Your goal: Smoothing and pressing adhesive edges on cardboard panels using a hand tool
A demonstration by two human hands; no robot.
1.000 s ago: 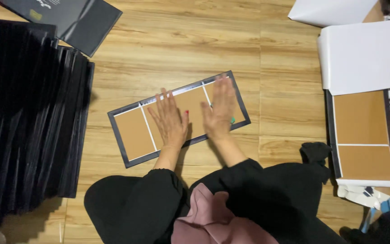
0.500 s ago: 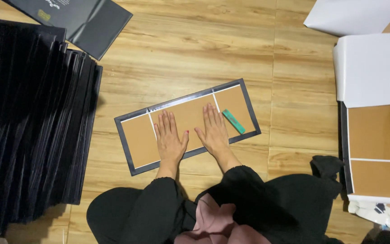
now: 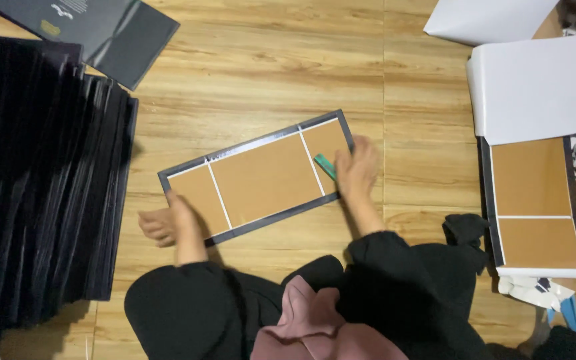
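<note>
1. A person sits on the wooden floor (image 3: 255,80) in dark clothes, with something pink in the lap.
2. The left hand (image 3: 161,223) is at the near left corner of a flat cardboard sheet (image 3: 261,175). The fingers curl at the sheet's edge, but I cannot tell if they grip it.
3. The right hand (image 3: 357,168) lies open and flat on the right end of the sheet, fingers spread a little.
4. The sheet is a long brown rectangle with a dark border. Two thin white lines cut it into three parts: a small part at each end and a big part in the middle. It lies flat on the floor, tilted, with its right end farther away.
5. A small green tool (image 3: 325,167) lies on the right part of the sheet, just beside the right hand's fingers.
6. To the left, a big stack of black sheets (image 3: 41,193) stands on edge, close together like pages.
7. To the right, another brown sheet with a dark border (image 3: 535,200) lies on a pile. It has one white line across it.
8. Behind that pile are large white sheets (image 3: 541,87).
9. Far away at the top left, a dark flat folder (image 3: 101,30) lies open on the floor. It has a small yellow mark and small white print.
</note>
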